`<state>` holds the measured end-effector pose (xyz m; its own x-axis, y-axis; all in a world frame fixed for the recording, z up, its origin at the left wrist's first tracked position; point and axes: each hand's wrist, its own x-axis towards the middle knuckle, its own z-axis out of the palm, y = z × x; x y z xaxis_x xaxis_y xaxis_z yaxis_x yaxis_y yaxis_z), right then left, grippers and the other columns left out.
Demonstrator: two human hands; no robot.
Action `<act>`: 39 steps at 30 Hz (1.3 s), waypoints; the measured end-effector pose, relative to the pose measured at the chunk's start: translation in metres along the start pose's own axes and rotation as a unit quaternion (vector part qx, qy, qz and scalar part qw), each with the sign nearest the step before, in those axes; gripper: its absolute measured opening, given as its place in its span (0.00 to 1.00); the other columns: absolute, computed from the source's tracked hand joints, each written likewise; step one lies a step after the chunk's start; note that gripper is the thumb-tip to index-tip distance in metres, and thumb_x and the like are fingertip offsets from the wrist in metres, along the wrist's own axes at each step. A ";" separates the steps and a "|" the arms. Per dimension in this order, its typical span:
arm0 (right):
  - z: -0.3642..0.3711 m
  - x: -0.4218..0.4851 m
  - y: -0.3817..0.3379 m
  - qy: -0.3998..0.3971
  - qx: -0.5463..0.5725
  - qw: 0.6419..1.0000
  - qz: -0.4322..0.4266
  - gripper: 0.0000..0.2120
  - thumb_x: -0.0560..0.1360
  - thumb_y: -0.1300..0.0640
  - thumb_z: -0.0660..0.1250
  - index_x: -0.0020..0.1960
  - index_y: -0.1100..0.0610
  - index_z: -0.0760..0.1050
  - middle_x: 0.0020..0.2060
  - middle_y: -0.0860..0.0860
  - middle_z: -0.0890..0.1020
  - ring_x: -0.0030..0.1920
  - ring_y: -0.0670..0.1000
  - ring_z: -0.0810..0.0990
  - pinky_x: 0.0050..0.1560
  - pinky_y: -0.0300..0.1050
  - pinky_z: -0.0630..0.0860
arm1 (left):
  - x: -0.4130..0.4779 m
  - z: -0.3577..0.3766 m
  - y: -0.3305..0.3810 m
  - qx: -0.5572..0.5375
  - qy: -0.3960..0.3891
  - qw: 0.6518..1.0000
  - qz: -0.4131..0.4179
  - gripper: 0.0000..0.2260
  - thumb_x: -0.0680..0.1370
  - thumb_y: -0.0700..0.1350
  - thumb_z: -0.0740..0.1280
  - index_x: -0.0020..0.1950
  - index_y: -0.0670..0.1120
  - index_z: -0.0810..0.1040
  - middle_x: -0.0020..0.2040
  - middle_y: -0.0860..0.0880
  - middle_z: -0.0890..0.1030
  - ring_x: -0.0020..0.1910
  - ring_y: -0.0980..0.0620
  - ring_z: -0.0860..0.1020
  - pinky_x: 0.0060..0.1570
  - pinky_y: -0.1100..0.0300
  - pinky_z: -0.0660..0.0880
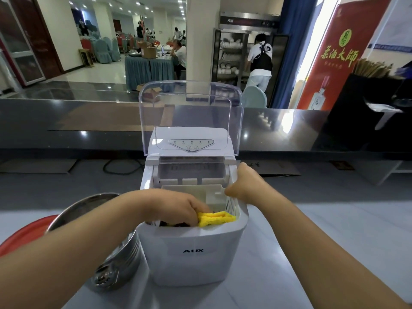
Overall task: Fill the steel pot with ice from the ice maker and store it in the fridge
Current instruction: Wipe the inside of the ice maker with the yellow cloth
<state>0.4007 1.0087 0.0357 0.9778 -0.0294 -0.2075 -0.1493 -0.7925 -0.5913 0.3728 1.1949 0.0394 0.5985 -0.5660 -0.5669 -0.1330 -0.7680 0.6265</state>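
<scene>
A white ice maker [194, 257] stands on the grey counter in front of me, its clear lid [189, 114] raised upright. My left hand [178, 208] reaches into the open top and grips a yellow scoop [216, 218] inside the white ice basket [231, 207]. On the maker's right top edge, beside the basket, lies my right hand [243, 184] with its fingers curled; I cannot tell whether they hold the rim. The steel pot [98, 206] sits just left of the maker, partly hidden by my left forearm. No ice shows clearly.
A red round object [26, 230] lies under or beside the pot at the left. A raised dark counter ledge [66, 121] runs behind the ice maker. A black box with sticks [365, 90] stands at the far right. People work in the hall beyond.
</scene>
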 end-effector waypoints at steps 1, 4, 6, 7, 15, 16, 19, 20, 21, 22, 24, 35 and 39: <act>0.000 0.001 0.000 -0.002 0.001 1.000 0.002 0.17 0.71 0.59 0.71 0.51 0.56 0.63 0.40 0.51 0.71 0.37 0.49 0.72 0.29 0.41 0.71 | 0.004 0.003 0.003 -0.011 0.003 1.000 0.004 0.14 0.74 0.37 0.59 0.53 0.49 0.79 0.42 0.48 0.75 0.39 0.51 0.72 0.38 0.59 0.69; -0.001 0.003 -0.001 -0.017 0.006 1.000 0.005 0.18 0.72 0.59 0.71 0.53 0.55 0.62 0.40 0.51 0.71 0.37 0.48 0.72 0.29 0.41 0.71 | 0.014 0.009 0.012 -0.025 0.013 1.000 0.011 0.14 0.72 0.42 0.60 0.46 0.59 0.80 0.43 0.48 0.76 0.41 0.49 0.73 0.43 0.54 0.70; -0.002 0.003 -0.002 -0.028 0.014 0.999 0.010 0.20 0.72 0.60 0.71 0.56 0.55 0.62 0.40 0.51 0.71 0.37 0.48 0.72 0.29 0.40 0.71 | 0.017 0.013 0.017 -0.048 0.031 0.998 0.012 0.12 0.72 0.43 0.61 0.44 0.59 0.80 0.42 0.49 0.77 0.41 0.49 0.73 0.42 0.54 0.71; -0.002 0.004 -0.002 -0.033 0.022 0.999 0.013 0.21 0.72 0.61 0.70 0.58 0.56 0.62 0.41 0.51 0.71 0.37 0.48 0.73 0.29 0.40 0.71 | 0.017 0.015 0.018 -0.059 0.047 0.997 0.013 0.11 0.74 0.43 0.62 0.43 0.58 0.80 0.40 0.50 0.77 0.39 0.50 0.74 0.41 0.57 0.71; -0.001 0.004 0.004 -0.055 0.059 0.997 0.014 0.26 0.74 0.60 0.70 0.66 0.56 0.60 0.51 0.54 0.72 0.49 0.54 0.75 0.31 0.40 0.73 | 0.009 0.012 0.014 -0.174 0.192 0.966 -0.026 0.09 0.73 0.40 0.65 0.51 0.44 0.80 0.42 0.45 0.79 0.41 0.48 0.77 0.48 0.51 0.77; 0.000 0.004 0.005 -0.057 0.066 0.996 0.014 0.26 0.74 0.59 0.70 0.65 0.56 0.60 0.51 0.54 0.72 0.49 0.54 0.75 0.31 0.40 0.73 | 0.006 0.008 0.013 -0.181 0.220 0.958 -0.041 0.10 0.72 0.38 0.64 0.51 0.43 0.80 0.44 0.43 0.80 0.44 0.45 0.78 0.52 0.48 0.77; 0.001 0.005 0.008 -0.051 0.094 0.994 0.005 0.23 0.74 0.57 0.70 0.63 0.56 0.61 0.50 0.54 0.74 0.47 0.55 0.76 0.32 0.42 0.75 | -0.001 -0.006 0.011 -0.246 0.298 0.919 -0.071 0.07 0.71 0.37 0.64 0.45 0.41 0.80 0.44 0.39 0.80 0.45 0.42 0.77 0.54 0.47 0.76; 0.001 0.004 0.009 -0.048 0.103 0.993 0.001 0.22 0.74 0.57 0.69 0.62 0.56 0.62 0.50 0.54 0.74 0.46 0.54 0.77 0.32 0.43 0.75 | -0.002 -0.008 0.010 -0.260 0.319 0.908 -0.078 0.06 0.71 0.36 0.64 0.44 0.41 0.79 0.44 0.40 0.79 0.44 0.43 0.76 0.50 0.49 0.77; 0.001 0.004 0.010 -0.044 0.114 0.992 -0.005 0.20 0.75 0.57 0.68 0.60 0.57 0.62 0.48 0.54 0.75 0.44 0.53 0.78 0.32 0.43 0.75 | -0.001 -0.010 0.009 -0.257 0.335 0.903 -0.082 0.06 0.72 0.37 0.64 0.46 0.41 0.79 0.44 0.41 0.78 0.43 0.45 0.75 0.47 0.53 0.75; 0.001 0.002 0.011 -0.040 0.122 0.992 -0.011 0.18 0.76 0.55 0.68 0.58 0.57 0.63 0.46 0.53 0.75 0.43 0.52 0.78 0.33 0.44 0.76 | 0.001 -0.009 0.010 -0.248 0.345 0.902 -0.081 0.06 0.74 0.37 0.64 0.48 0.41 0.78 0.44 0.42 0.76 0.43 0.46 0.74 0.45 0.55 0.73; 0.005 0.000 0.015 -0.023 0.122 0.992 -0.023 0.15 0.77 0.48 0.65 0.55 0.56 0.64 0.45 0.53 0.75 0.44 0.53 0.78 0.40 0.49 0.78 | 0.010 -0.002 0.013 -0.249 0.349 0.901 -0.071 0.07 0.76 0.38 0.63 0.52 0.40 0.77 0.43 0.43 0.76 0.41 0.48 0.73 0.42 0.57 0.70; 0.020 0.003 0.033 0.092 0.094 0.987 -0.087 0.15 0.83 0.49 0.49 0.37 0.50 0.60 0.34 0.49 0.68 0.35 0.48 0.65 0.37 0.46 0.64 | 0.050 0.029 0.056 -0.162 0.312 0.934 -0.057 0.21 0.78 0.35 0.60 0.71 0.47 0.65 0.61 0.39 0.75 0.60 0.40 0.75 0.56 0.50 0.74; 0.022 0.001 0.032 0.104 0.115 0.984 -0.090 0.16 0.83 0.50 0.50 0.37 0.52 0.60 0.33 0.50 0.67 0.36 0.49 0.64 0.37 0.46 0.63 | 0.039 0.038 0.051 -0.136 0.302 0.943 -0.022 0.26 0.77 0.32 0.55 0.72 0.51 0.62 0.55 0.46 0.71 0.51 0.46 0.73 0.48 0.56 0.71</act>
<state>0.3940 0.9962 -0.0006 0.9967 -0.0451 0.0670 0.0229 -0.6378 -0.7699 0.3597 1.1225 0.0288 0.9507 -0.1982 -0.2386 0.0612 -0.6344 0.7706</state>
